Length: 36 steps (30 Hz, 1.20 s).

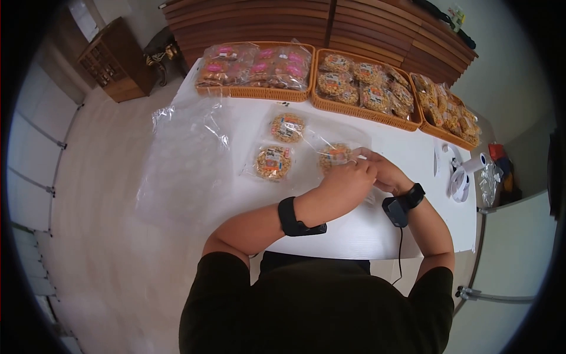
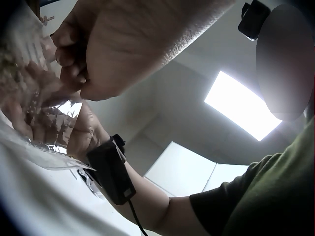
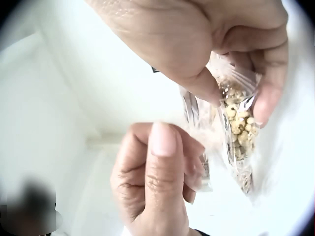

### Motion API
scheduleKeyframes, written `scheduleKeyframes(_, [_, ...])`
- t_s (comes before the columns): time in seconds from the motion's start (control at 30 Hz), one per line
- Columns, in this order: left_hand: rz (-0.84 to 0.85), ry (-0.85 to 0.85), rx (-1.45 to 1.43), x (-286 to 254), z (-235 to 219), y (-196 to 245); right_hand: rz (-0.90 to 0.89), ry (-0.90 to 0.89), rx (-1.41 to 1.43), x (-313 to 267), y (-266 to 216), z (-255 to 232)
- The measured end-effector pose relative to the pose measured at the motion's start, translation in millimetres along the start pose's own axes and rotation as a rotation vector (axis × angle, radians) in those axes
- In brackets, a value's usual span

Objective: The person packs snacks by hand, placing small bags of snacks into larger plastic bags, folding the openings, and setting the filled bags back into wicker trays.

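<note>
In the head view a round nut-like snack pack (image 1: pixel 335 156), in clear wrapping, lies at the hands, over clear plastic film. My right hand (image 1: pixel 386 171) is at its right side; in the right wrist view this hand (image 3: pixel 231 44) grips the snack pack (image 3: pixel 239 125) between thumb and fingers. My left hand (image 1: pixel 348 186) crosses in front, its curled fingers pinching clear film; it shows below in the right wrist view (image 3: pixel 157 179) and at the top of the left wrist view (image 2: pixel 120 54). Two similar packs (image 1: pixel 287 127) (image 1: pixel 273 162) lie to the left. Film partly hides the fingertips.
An empty clear bag (image 1: pixel 188 159) is spread at the table's left. Along the far edge stand a basket (image 1: pixel 253 92) of pink-labelled packs and two baskets (image 1: pixel 365 118) (image 1: pixel 451 137) of round snack packs. A white roll (image 1: pixel 475 163) and tape lie at the right edge.
</note>
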<state>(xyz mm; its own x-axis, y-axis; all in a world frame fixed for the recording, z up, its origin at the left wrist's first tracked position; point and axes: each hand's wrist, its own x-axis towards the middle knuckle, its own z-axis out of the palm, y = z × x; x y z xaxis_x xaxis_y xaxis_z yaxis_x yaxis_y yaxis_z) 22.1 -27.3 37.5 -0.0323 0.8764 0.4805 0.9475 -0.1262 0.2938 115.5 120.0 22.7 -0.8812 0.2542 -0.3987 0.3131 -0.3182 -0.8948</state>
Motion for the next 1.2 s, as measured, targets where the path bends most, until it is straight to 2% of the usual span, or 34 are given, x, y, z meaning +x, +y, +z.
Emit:
scheduleKeyframes(0.07, [0.014, 0.001, -0.056, 0, 0, 1, 0.022, -0.32, 0.132, 14, -3, 11])
scheduleKeyframes(0.1, [0.051, 0.067, -0.054, 3, -1, 0, -0.116, -0.381, -0.011, 28, 10, 8])
scheduleKeyframes(0.13, [0.039, 0.078, -0.047, 3, -1, -1, -0.111, -0.395, -0.023, 42, 18, 10])
scheduleKeyframes(0.2, [0.077, 0.064, -0.024, 2, 2, -4, -0.457, -0.292, -0.986, 65, 25, 26])
scheduleKeyframes(0.23, [0.076, 0.079, -0.034, 1, 7, -6, -0.457, -0.308, -0.997, 68, 23, 38])
scheduleKeyframes(0.3, [0.072, 0.073, -0.027, 0, 3, -8, 0.138, -0.27, 0.193, 68, 18, 62])
scheduleKeyframes(0.53, [0.088, 0.052, -0.001, 0, -7, -10, 0.176, -0.417, -0.226, 84, 1, 78])
scheduleKeyframes(0.6, [0.075, 0.039, -0.021, 1, -8, -12, 0.138, -0.448, -0.496, 88, -8, 86])
scheduleKeyframes(0.73, [0.049, 0.025, -0.041, 3, -7, -17, 0.123, -0.385, -0.591, 100, -3, 75])
scheduleKeyframes(0.77, [0.084, 0.019, -0.057, 4, -7, -16, 0.009, -0.379, -0.59, 107, 9, 64])
scheduleKeyframes(0.8, [-0.004, 0.009, -0.067, 4, -8, -15, -0.103, -0.371, -0.592, 108, 19, 48])
scheduleKeyframes(0.83, [-0.096, -0.002, -0.077, 4, -9, -15, -0.272, -0.374, -0.82, 95, 13, 39])
scheduleKeyframes(0.87, [-0.071, -0.003, -0.094, 4, -12, -15, -0.266, -0.344, -0.822, 86, 11, 24])
scheduleKeyframes(0.93, [0.026, 0.151, -0.068, 3, -22, -15, -0.677, -0.555, -0.775, 70, 5, -11])
scheduleKeyframes(0.97, [-0.07, -0.065, -0.04, 3, -25, -13, -0.329, -0.485, -0.927, 46, -15, -20])
scheduleKeyframes(1.0, [-0.069, -0.061, -0.049, 3, -25, -11, -0.04, -0.447, -0.871, 27, -38, -23])
scheduleKeyframes(1.03, [-0.065, -0.095, -0.022, 3, -25, -10, 0.055, -0.406, -0.912, 9, -65, -26])
scheduleKeyframes(1.07, [-0.059, -0.131, 0.006, 2, -25, -9, 0.074, -0.335, -0.911, 2, -76, -44])
scheduleKeyframes(1.1, [-0.052, -0.137, 0.0, 2, -23, -8, -0.048, -0.271, -0.904, 6, -78, -74])
scheduleKeyframes(1.17, [-0.04, -0.074, 0.091, 3, -19, -5, -0.112, 0.169, -0.864, 8, -98, -87])
scheduleKeyframes(1.2, [-0.021, -0.083, 0.09, 4, -17, -4, -0.256, 0.366, -0.934, 25, -92, -112])
